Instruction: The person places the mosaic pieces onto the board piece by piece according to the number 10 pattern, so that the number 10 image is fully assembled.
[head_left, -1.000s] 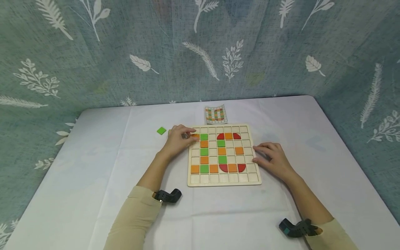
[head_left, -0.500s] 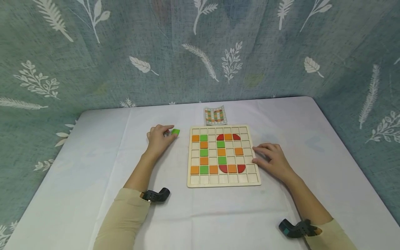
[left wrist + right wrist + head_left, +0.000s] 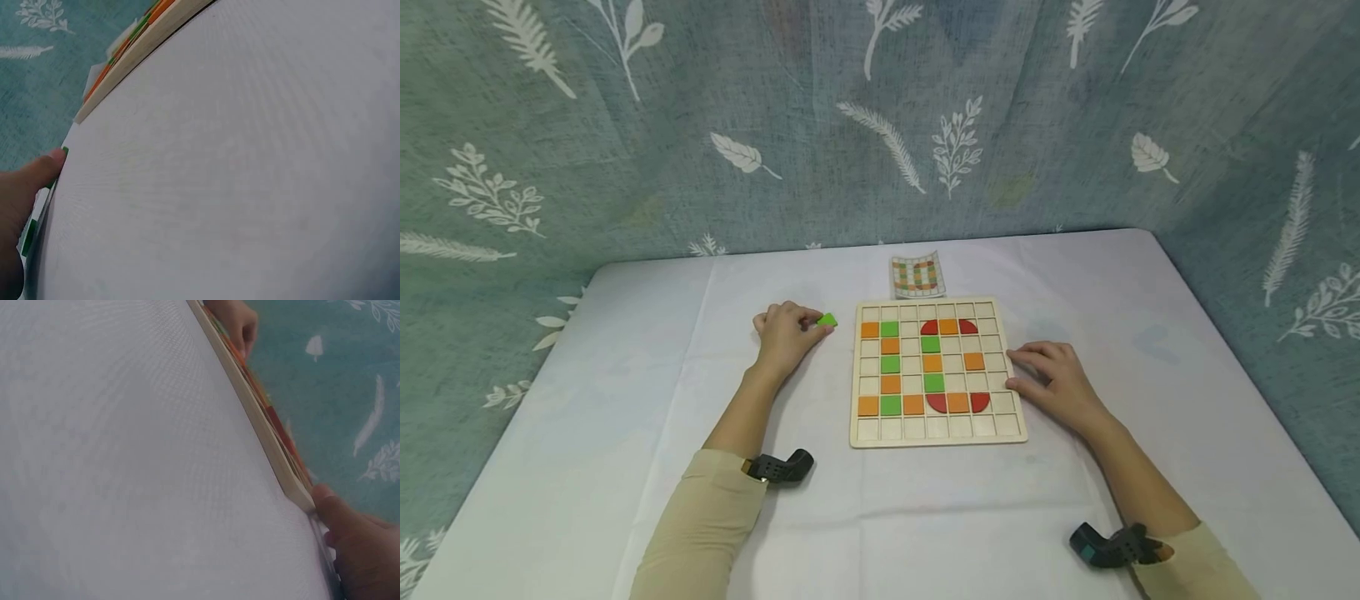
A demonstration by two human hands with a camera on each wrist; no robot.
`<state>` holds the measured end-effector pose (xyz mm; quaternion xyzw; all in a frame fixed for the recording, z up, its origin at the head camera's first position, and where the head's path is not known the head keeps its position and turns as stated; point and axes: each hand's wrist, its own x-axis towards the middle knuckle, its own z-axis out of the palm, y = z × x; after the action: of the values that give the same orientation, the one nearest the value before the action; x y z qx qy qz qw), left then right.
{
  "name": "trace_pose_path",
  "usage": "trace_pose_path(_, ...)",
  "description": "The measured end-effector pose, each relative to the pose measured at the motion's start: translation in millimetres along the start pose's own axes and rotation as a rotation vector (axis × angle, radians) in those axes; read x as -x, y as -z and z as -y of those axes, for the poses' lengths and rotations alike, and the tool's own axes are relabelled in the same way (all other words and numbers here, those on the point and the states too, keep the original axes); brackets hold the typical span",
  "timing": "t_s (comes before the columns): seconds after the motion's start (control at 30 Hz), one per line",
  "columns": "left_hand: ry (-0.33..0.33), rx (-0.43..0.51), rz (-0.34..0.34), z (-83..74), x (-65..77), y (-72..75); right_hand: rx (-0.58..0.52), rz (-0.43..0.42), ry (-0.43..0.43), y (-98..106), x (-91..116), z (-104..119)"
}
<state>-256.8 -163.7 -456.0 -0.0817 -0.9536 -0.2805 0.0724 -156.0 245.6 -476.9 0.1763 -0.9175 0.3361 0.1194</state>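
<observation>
My left hand (image 3: 782, 340) is left of the wooden grid board (image 3: 868, 429), apart from it. Its thumb and forefinger pinch a small green square tile (image 3: 827, 320), which looks slightly tilted. In the left wrist view the thumb covers most of that green; another green patch (image 3: 29, 237) shows lower down beside the hand. My right hand (image 3: 1056, 383) touches the board's right edge with thumb and fingertips, the fingers loosely bent. Orange and green squares and red rounded pieces (image 3: 980, 402) sit in the board's cells.
A small printed card (image 3: 917, 275) with a coloured grid pattern lies behind the board. Everything rests on a white cloth-covered table (image 3: 587, 433). A patterned blue-green curtain (image 3: 805, 125) hangs at the table's back.
My left hand has left an orange tile in the board's upper-left area and moved left. It has taken hold of the green tile, now further right. The right hand stays put.
</observation>
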Motion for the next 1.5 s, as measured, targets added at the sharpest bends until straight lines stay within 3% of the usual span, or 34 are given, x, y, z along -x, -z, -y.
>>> trace_pose_path(0.2,-0.130,-0.032,-0.059,0.4,3.2,-4.9,0.000,0.001,-0.017,1,-1,1)
trace_pose_path(0.47,-0.122,0.131,-0.073,-8.3,6.3,-10.5,-0.010,0.000,-0.011,1,-1,1)
trace_pose_path(0.57,-0.129,0.169,-0.056,-15.3,7.1,-11.1,-0.015,0.000,-0.011,1,-2,1)
trace_pose_path(1.07,-0.222,0.187,-0.021,-50.9,11.9,-20.3,-0.011,0.012,-0.024,-2,1,4)
trace_pose_path(1.5,-0.406,0.181,0.012,-91.9,23.2,-39.5,-0.016,0.006,-0.016,0,1,2)
